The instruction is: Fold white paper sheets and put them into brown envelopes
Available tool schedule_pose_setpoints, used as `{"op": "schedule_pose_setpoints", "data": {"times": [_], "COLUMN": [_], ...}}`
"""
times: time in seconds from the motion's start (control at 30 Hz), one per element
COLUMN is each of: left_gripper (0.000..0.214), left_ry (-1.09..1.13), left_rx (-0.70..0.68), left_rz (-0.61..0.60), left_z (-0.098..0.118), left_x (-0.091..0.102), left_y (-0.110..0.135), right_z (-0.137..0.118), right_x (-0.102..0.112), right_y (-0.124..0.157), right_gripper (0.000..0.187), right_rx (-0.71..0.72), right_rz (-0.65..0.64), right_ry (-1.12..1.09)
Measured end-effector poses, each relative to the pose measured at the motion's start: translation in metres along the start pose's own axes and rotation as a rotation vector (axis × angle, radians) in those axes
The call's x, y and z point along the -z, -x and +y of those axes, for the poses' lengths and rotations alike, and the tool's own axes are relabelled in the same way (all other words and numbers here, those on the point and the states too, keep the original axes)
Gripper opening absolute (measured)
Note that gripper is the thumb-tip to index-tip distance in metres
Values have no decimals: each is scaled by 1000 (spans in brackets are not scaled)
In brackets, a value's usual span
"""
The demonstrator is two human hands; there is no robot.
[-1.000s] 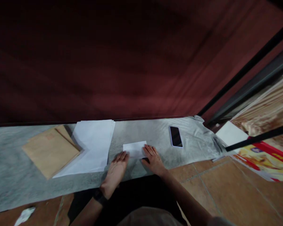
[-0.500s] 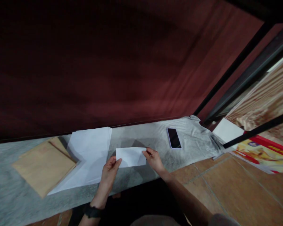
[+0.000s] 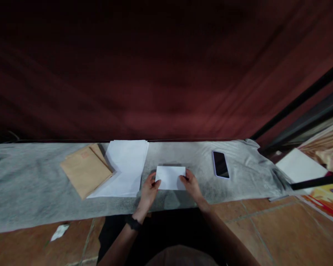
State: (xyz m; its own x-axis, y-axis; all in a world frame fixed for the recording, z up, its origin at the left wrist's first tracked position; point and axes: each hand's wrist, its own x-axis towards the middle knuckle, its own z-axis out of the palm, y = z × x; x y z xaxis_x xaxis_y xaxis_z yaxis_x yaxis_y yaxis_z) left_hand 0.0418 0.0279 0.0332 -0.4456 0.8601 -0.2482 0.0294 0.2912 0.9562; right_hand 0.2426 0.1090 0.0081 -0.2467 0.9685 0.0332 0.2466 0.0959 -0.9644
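A white folded sheet of paper [image 3: 170, 177] is held level between my two hands, just above the grey cloth [image 3: 180, 151]. My left hand [image 3: 150, 186] pinches its left edge, thumb on top. At the opposite edge, my right hand [image 3: 190, 184] grips it the same way, fingers hidden underneath. To the left lies a stack of white paper [image 3: 127, 166], partly under several brown envelopes [image 3: 86, 170]. A phone [image 3: 221, 164] with a dark screen and pale purple case rests on the cloth to the right.
A dark red curtain-like surface [image 3: 155, 92] rises behind the cloth-covered bench. Black bars [image 3: 302, 98] cross the right side. Beyond them are a white sheet or box [image 3: 301, 164] and a red-yellow printed package [image 3: 330, 195]. A small scrap [image 3: 59, 232] lies on the tiled floor [image 3: 302, 229].
The view has swung, so the bench now runs level and things sit farther right. My right hand has shifted its grip, with the thumb now farther in over the paper.
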Motion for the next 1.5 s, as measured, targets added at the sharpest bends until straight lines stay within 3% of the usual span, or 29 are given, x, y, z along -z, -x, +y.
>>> {"op": "schedule_pose_setpoints", "data": {"times": [0.07, 0.17, 0.3, 0.43, 0.5, 0.6, 0.73, 0.87, 1.03, 1.2, 1.3, 1.5], "left_gripper": [55, 53, 52, 44, 42, 42, 48, 59, 66, 65, 65, 69], "left_ry": [-106, -296, -581, -850, -948, -1005, -969, -1031, -1068, -1067, -1099, -1158], "left_rx": [-39, -113, -150, -100, -175, -439, -698, -701, -685, -698, -703, -701], "left_rz": [18, 49, 65, 33, 61, 129, 8, -84, -2, 35, 27, -28], "left_z": [-1, 2, 11, 15, 15, 14, 6, -10, -23, -22, -22, -30], "left_x": [-4, -9, -14, -11, -10, -16, -39, -52, -41, -36, -36, -32], "left_y": [-1, 0, 6, 13, 16, 17, 11, 2, -3, -4, -4, -5], "right_z": [-1, -5, -12, -16, -16, -15, -13, -12, -8, -11, -22, -33], "right_x": [3, 0, -15, -28, -30, -28, -27, -28, -15, 1, -12, -56], "right_y": [1, 7, 22, 33, 34, 34, 34, 35, 35, 28, 24, 20], "right_gripper": [43, 50, 52, 49, 49, 51, 57, 60, 55, 53, 53, 52], "right_rx": [44, 222, 444, 470, 443, 428, 453, 435, 342, 232, 226, 425], "right_rz": [86, 188, 21, -135, -145, -152, -189, -164, -27, 11, 10, -135], "right_ry": [172, 495, 740, 912, 941, 954, 989, 1007, 987, 1017, 995, 880]}}
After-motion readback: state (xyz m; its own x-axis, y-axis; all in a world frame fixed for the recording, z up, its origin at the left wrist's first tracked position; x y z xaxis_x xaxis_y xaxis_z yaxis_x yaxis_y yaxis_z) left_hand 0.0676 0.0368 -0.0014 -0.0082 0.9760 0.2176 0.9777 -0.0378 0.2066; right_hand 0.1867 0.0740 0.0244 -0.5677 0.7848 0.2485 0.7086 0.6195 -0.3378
